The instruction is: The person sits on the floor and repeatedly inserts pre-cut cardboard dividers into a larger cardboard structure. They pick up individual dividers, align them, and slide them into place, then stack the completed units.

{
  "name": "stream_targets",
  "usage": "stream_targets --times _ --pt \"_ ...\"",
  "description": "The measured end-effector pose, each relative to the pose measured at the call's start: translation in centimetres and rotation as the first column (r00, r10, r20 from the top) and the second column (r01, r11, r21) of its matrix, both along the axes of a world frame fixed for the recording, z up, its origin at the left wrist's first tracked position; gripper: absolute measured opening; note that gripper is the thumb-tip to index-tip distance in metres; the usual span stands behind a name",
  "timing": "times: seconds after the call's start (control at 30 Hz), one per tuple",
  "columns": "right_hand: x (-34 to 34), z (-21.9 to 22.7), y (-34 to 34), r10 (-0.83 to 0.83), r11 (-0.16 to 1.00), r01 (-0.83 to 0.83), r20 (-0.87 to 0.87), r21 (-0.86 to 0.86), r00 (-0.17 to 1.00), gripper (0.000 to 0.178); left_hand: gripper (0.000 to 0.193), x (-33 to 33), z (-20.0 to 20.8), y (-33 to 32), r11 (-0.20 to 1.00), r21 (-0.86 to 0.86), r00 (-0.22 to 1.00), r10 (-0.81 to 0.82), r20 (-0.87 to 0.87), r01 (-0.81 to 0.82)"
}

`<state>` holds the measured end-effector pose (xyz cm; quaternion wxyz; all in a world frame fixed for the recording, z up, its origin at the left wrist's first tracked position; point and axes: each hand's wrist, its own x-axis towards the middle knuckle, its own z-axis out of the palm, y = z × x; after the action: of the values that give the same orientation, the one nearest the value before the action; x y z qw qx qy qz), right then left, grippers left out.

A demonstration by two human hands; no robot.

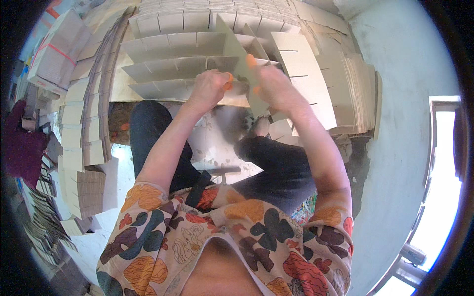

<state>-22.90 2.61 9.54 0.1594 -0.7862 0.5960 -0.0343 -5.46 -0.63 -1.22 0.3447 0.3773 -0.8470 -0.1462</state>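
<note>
Several slotted cardboard divider strips [168, 89] stand on edge in parallel rows in front of me. A long cardboard cross strip [231, 42] runs across them at an angle, away from me. My left hand [210, 88] is closed at the right part of the nearest rows, its fingertips partly hidden; an orange finger cover [228, 81] shows on it. My right hand [278, 88], slightly blurred, grips the near part of the cross strip, with orange covers on its fingers. Just right of it, a wide slotted cardboard sheet [298, 74] leans at a slant.
Stacked cardboard strips [212, 7] line the far side. More stacks stand at the right [353, 93] and in a long row at the left [74, 108]. A strapped carton [57, 54] sits far left. A pale blue wall [395, 128] bounds the right side.
</note>
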Motion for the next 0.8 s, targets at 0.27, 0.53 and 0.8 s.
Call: stream_targets --times 0.27,0.53,0.8 --pt "-0.6 0.2 -0.4 0.02 0.994 -0.028 -0.083 -0.105 0.996 0.026 0.013 0.4 0.1 0.0 0.999 0.017 0.999 0.037 0.024 -0.038" --pt "-0.8 -2.8 2.5 -0.009 1.0 0.011 -0.138 0.012 0.99 0.026 0.011 0.4 -0.2 0.1 0.999 0.054 0.999 0.008 0.042 -0.01" --pt "-18.7 -4.3 1.8 -0.652 0.708 0.555 -0.101 -0.436 0.752 0.057 0.032 2.6 3.6 1.8 1.0 -0.008 1.0 -0.002 -0.01 0.002"
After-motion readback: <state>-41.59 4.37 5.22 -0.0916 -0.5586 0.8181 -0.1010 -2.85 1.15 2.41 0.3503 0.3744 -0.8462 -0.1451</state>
